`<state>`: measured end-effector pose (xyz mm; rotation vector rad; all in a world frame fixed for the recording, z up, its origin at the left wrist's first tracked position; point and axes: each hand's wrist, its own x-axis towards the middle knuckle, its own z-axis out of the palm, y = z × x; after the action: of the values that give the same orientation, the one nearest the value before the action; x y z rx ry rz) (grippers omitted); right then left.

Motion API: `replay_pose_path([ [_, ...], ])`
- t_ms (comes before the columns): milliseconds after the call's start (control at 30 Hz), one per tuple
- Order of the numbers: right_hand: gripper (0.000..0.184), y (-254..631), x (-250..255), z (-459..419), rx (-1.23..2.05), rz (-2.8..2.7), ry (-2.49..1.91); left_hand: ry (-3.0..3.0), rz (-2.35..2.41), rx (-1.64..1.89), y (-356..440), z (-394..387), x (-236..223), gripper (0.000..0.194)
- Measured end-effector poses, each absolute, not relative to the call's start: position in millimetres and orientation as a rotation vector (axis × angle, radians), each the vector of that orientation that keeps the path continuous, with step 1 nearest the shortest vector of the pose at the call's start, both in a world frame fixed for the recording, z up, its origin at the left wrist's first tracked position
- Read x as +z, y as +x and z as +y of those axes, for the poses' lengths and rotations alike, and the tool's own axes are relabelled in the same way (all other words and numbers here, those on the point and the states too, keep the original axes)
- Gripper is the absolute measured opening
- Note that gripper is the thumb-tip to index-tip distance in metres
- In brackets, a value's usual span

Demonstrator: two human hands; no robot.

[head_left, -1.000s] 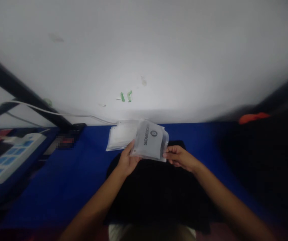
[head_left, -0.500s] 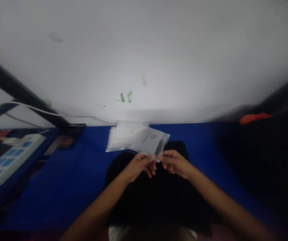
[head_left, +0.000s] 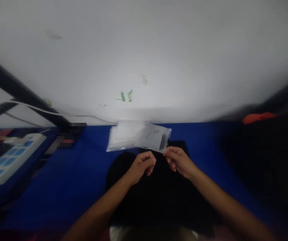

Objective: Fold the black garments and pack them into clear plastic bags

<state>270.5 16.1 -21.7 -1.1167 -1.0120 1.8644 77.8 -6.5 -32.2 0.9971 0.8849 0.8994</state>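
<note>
Fingers (head_left: 167, 151) of the right hand (head_left: 179, 162) are pinched together on the near right corner of a clear plastic bag (head_left: 152, 137) with dim grey print, while those of the left hand (head_left: 140, 167) curl in, thumb against forefinger, with nothing visible between them and a gap between hand and bag. The bag lies slantwise, its left part over a stack of similar bags (head_left: 122, 138), its right end reaching past them toward the right hand. Handling it well probably means keeping that pinch light and right at the edge, since thin film seems likely to crease or slide; a second light hold on the near edge by the left hand would steady it, and any pull is best kept low and level so the bags underneath are not dragged askew. The stack sits at the back of the blue bench (head_left: 80, 174), close to the white wall (head_left: 184, 63). Something black (head_left: 166, 197), perhaps cloth, spreads beneath both hands. Farther out, a pale cord (head_left: 55, 113) runs along the wall, a power strip (head_left: 11, 160) stands at far left, and an orange thing (head_left: 258, 117), too blurred to name, is at far right.
</note>
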Motion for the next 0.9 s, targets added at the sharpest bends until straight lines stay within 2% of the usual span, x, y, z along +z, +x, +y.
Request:
replay_pose_path([
  [300, 0.029, 269.0, -23.1, 12.3, 2.099, -1.123, -0.977, 0.987, 0.966, 0.721, 81.6, -6.9, -30.7, 0.046],
  [500, 0.028, 265.6, -27.1, 8.9, 2.094, -1.089, -0.973, 0.951, 0.972, 0.762, 82.6, -6.5, -32.7, 0.040],
  [700, 0.036, 265.4, -30.8, 14.2, 2.064, -0.946, -0.983, 0.814, 0.890, 0.829, 78.9, -3.3, -31.8, 0.035],
  [900, 0.032, 267.2, -31.5, 15.3, 2.048, -0.913, -1.015, 0.756, 0.812, 0.811, 77.5, -3.3, -32.1, 0.034],
])
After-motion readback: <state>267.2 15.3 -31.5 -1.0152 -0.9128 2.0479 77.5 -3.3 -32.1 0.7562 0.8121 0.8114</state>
